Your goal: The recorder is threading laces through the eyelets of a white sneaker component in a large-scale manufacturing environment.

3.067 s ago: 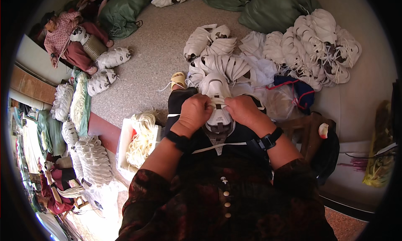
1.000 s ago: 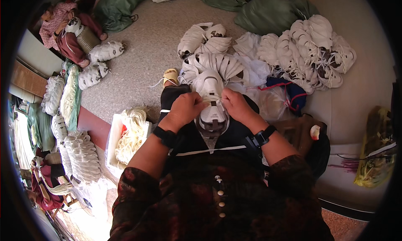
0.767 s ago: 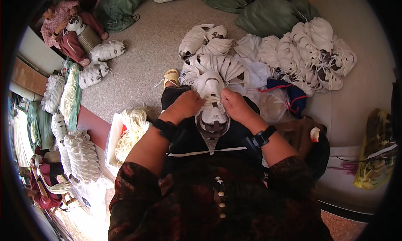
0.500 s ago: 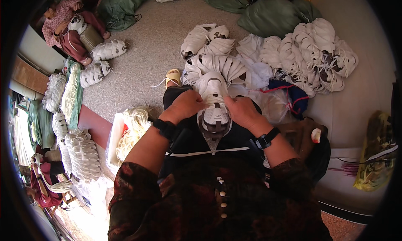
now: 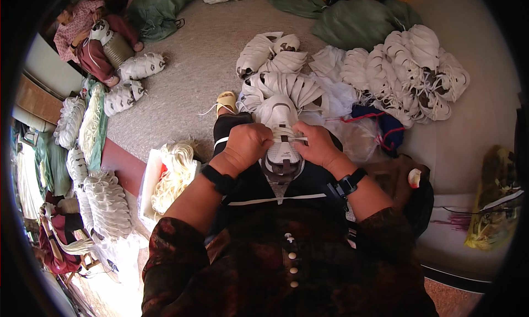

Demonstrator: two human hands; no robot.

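Note:
A white shoe upper (image 5: 279, 116) with a dark grey heel and tongue area rests between my knees, its toe pointing away from me. White shoelace (image 5: 283, 130) runs across its front in rows. My left hand (image 5: 248, 146) is closed in a fist at the shoe's left side, and a short white end shows beyond it. On the right side my right hand (image 5: 317, 145) pinches the lace between thumb and fingers, close to the eyelets. Inside both fists, the lace itself is mostly hidden.
Several white uppers (image 5: 284, 88) lie nested just beyond my knees, with a larger pile (image 5: 402, 69) at the right. A box of cream laces (image 5: 144, 198) stands left of me. Green sacks (image 5: 363, 22) lie at the back. Another person (image 5: 82, 30) sits far left with a shoe.
Both hands have closed more tightly around the lace beside the shoe. My left hand has turned into a fist, and my right fingers have curled in. The shoe stays in place.

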